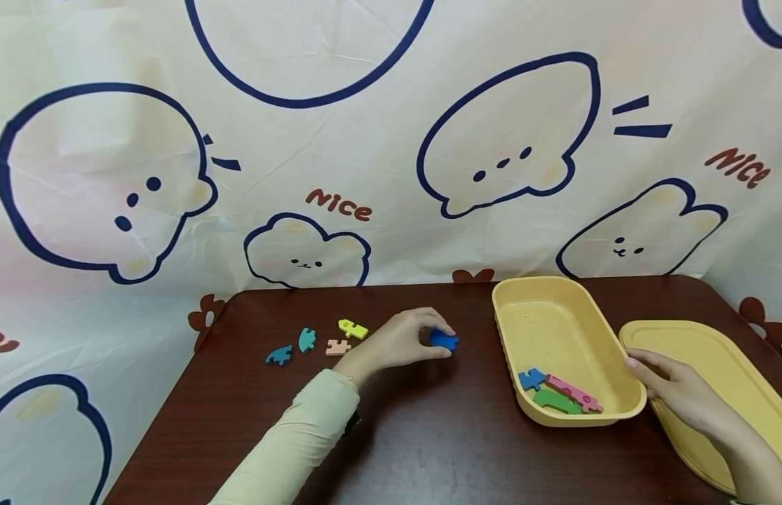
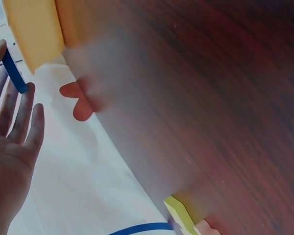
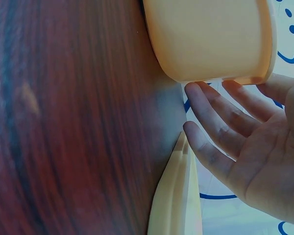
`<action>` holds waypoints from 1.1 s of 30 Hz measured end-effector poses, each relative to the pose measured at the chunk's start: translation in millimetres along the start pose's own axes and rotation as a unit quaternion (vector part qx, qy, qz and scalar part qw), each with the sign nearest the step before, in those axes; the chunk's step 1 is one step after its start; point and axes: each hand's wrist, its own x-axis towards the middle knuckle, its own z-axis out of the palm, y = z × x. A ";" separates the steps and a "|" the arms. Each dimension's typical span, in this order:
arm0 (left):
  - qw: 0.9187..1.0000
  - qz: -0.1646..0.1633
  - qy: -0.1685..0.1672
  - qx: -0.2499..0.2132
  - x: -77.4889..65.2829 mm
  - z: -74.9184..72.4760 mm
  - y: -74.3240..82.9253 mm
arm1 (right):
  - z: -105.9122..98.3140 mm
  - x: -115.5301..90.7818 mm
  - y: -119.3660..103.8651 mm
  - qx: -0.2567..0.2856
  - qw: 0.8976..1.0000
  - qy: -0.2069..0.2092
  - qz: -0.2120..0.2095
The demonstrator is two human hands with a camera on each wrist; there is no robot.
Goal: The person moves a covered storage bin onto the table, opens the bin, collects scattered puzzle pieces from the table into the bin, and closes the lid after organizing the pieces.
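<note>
My left hand (image 1: pixel 400 340) pinches a blue puzzle piece (image 1: pixel 444 339) between thumb and fingers, over the middle of the table. The left wrist view shows the same piece (image 2: pixel 13 71) edge-on at the fingertips. On the right, my right hand (image 1: pixel 681 393) holds the side of a yellow plastic box (image 1: pixel 564 308), thumb at the rim and fingers against the outer wall (image 3: pixel 210 44). Inside the box, at its near end, lie a blue piece (image 1: pixel 532 379), a pink piece (image 1: pixel 574 393) and a green piece (image 1: pixel 557 401).
Left of my left hand lie a dark teal piece (image 1: pixel 280 355), a turquoise piece (image 1: pixel 307 340), a yellow-green piece (image 1: pixel 353 329) and a pale pink piece (image 1: pixel 337 347). A yellow lid (image 1: pixel 693 428) lies right of the box, partly under my right arm. A patterned cloth (image 1: pixel 391 154) hangs behind the table.
</note>
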 end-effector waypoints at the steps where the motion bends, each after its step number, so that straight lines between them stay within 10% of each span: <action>1: 1.000 0.001 0.000 -0.001 0.2 0.4 0.5 | 0.0 0.2 -0.4 0.000 1.000 0.001 0.000; 33: 0.999 0.045 -0.007 0.019 11.2 15.2 19.1 | 1.2 0.0 4.2 0.004 1.000 -0.006 0.002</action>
